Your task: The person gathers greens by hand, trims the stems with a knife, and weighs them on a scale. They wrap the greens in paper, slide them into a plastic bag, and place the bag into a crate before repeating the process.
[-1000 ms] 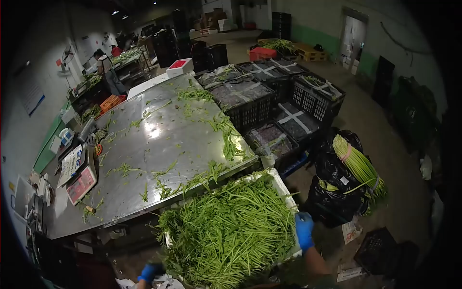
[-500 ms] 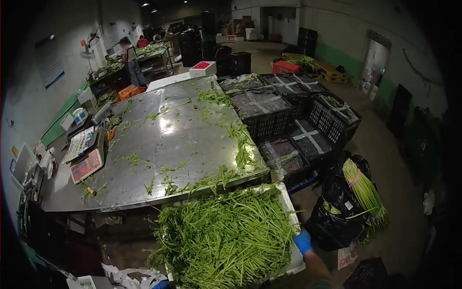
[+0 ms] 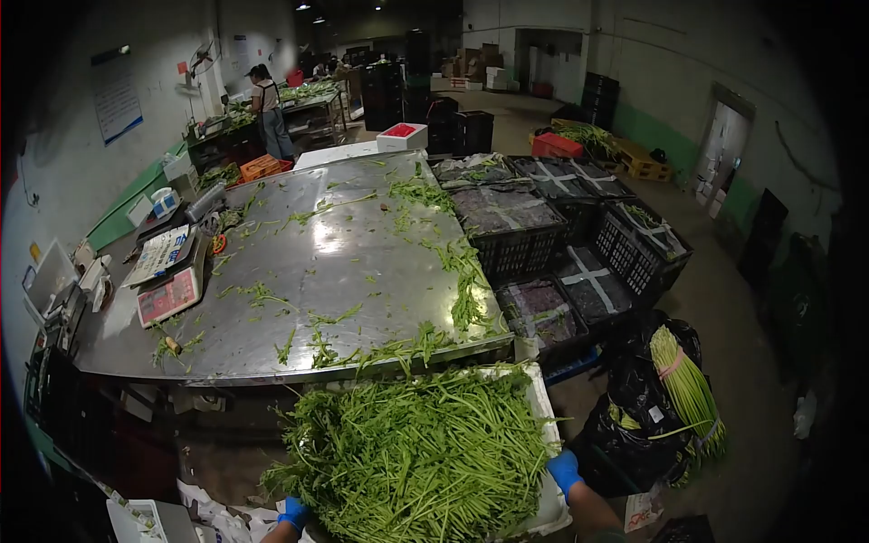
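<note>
A white foam box (image 3: 546, 409), heaped with long-stemmed leafy greens (image 3: 425, 457), stands directly in front of me at the near edge of the metal table. My right hand (image 3: 565, 471), in a blue glove, grips the right rim of the box. At the lower left, my left hand (image 3: 294, 513), also blue-gloved, holds the box's left side beneath overhanging leaves; its fingertips are partly hidden. The stems point mostly toward the right and the leaves spill over the left side.
Scattered leaf scraps lie on the metal table (image 3: 272, 330), with a scale (image 3: 172, 294) at its left. Black crates (image 3: 518, 249) line its right side. A bundle of green stalks (image 3: 677, 376) leans on black bags. Another person (image 3: 269, 113) stands far back at a table.
The view has shifted, so the table and box sit slightly lower in it. My left hand shows more fully at the box's left side. My right hand stays on the right rim.
</note>
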{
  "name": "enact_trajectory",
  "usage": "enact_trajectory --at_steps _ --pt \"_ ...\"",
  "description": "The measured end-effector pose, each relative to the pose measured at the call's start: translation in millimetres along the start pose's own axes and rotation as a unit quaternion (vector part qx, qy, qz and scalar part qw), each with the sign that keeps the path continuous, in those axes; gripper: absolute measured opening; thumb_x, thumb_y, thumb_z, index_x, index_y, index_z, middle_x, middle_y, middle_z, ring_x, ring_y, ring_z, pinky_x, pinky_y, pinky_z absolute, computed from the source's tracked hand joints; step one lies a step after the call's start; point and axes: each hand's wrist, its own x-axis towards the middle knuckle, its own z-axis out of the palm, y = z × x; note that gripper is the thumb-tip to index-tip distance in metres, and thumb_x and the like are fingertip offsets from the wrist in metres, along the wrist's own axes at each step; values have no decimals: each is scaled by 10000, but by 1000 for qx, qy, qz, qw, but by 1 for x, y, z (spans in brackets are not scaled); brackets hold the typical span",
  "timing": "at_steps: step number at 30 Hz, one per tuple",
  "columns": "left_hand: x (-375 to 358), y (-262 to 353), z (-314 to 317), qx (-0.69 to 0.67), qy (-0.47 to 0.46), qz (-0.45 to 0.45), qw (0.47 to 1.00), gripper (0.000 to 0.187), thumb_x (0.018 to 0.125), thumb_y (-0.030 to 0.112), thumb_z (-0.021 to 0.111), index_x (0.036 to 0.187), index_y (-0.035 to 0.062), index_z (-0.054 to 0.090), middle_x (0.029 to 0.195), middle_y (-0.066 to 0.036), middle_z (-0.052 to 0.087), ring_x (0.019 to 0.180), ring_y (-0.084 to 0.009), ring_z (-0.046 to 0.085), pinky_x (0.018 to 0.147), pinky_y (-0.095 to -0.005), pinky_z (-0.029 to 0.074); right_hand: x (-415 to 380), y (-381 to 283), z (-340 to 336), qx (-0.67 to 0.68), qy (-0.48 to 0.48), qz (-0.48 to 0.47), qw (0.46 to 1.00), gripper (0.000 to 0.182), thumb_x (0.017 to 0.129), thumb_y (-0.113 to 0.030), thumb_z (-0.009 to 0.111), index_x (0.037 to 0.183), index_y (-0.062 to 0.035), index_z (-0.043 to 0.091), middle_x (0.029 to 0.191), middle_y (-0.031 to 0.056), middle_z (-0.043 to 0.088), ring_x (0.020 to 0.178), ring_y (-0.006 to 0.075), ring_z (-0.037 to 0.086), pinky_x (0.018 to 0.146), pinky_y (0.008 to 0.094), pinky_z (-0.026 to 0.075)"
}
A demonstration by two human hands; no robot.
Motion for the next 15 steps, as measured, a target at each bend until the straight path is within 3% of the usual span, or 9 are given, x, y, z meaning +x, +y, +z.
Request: enact_trajectory --at_steps 4,7,8,10,11,12,13,14,15 --pt "-1 21 -17 -96 -34 31 994 279 791 209 490 1010 39 509 985 -129 543 887 -256 515 775 -345 415 9 15 1 13 -13 -19 1000 383 576 -194 654 888 13 577 787 227 584 739 343 581 664 380 464" --pt "3 36 -14 -233 -39 70 969 300 808 189 477 1065 36 487 1039 -116 531 935 -234 502 815 -337 402 3 6 -1 96 -31 -43 994 337 554 -178 661 807 32 588 782 225 585 732 336 584 661 379 466" --pt "4 37 -8 -361 -41 85 928 307 814 182 473 1083 35 479 1057 -112 526 951 -226 497 828 -334 397 -4 -4 -3 44 4 -20 999 310 569 -193 655 795 10 598 780 225 586 740 354 579 660 383 466" --pt "17 33 13 -605 -52 114 787 324 825 169 465 1120 33 464 1093 -103 518 983 -212 489 855 -329 389 -11 -11 -2 -8 41 7 999 283 584 -209 649 784 -13 608 779 224 587 749 371 573 659 388 466" --pt "8 43 5 -455 -41 123 881 345 852 219 379 1147 55 455 1171 -102 470 1063 -242 440 929 -350 331 -10 -9 1 -11 62 -1 998 280 589 -207 644 783 -9 607 779 228 585 750 374 572 656 391 465" --pt "1 55 -5 -456 -42 126 880 345 852 219 379 1147 55 455 1171 -102 470 1063 -242 440 929 -350 331 -7 -8 2 -15 85 -11 996 277 593 -205 638 783 -6 607 779 231 583 751 377 571 654 395 465" --pt "-9 73 -19 -198 -14 203 959 353 850 226 372 1152 65 456 1180 -98 465 1079 -250 428 943 -356 313 -5 -7 0 -14 89 -13 996 277 593 -205 638 783 -6 607 779 231 583 751 377 571 654 395 465" --pt "-15 78 -27 76 19 262 962 361 848 233 366 1158 74 457 1189 -94 461 1095 -258 417 956 -362 295 -4 -7 0 -22 88 -21 996 261 593 -196 630 765 -2 608 767 235 582 741 380 571 650 399 465" --pt "-10 69 -24 75 20 262 962 361 848 233 366 1158 74 457 1189 -94 461 1095 -258 417 956 -362 295 -3 -6 1 -30 85 -28 996 245 592 -188 622 747 2 610 755 238 580 732 382 572 645 403 465"
